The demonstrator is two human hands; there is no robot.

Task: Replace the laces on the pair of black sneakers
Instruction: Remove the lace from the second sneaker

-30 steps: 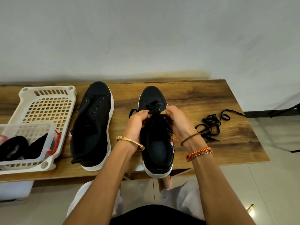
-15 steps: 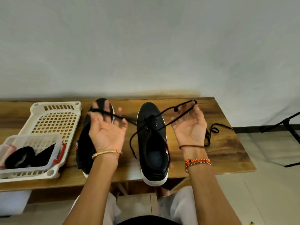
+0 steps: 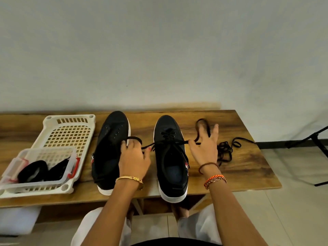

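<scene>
Two black sneakers with white soles stand side by side on the wooden table (image 3: 248,174). The left sneaker (image 3: 110,148) shows bare eyelets. The right sneaker (image 3: 170,157) has a black lace (image 3: 170,139) threaded through its front eyelets. My left hand (image 3: 133,157) grips the lace's left end, which loops over my fingers beside the left sneaker. My right hand (image 3: 204,146) pinches the lace's right end between thumb and forefinger, and the lace curls up over my spread fingers.
A loose black lace (image 3: 225,150) lies tangled on the table right of my right hand. A cream plastic basket (image 3: 69,132) sits at the left with a clear box (image 3: 10,174) holding black items. A black stand (image 3: 310,141) is on the floor at right.
Both hands have turned over from palms-up and dropped lower, closer to the right sneaker, still holding the lace ends. The view has shifted slightly.
</scene>
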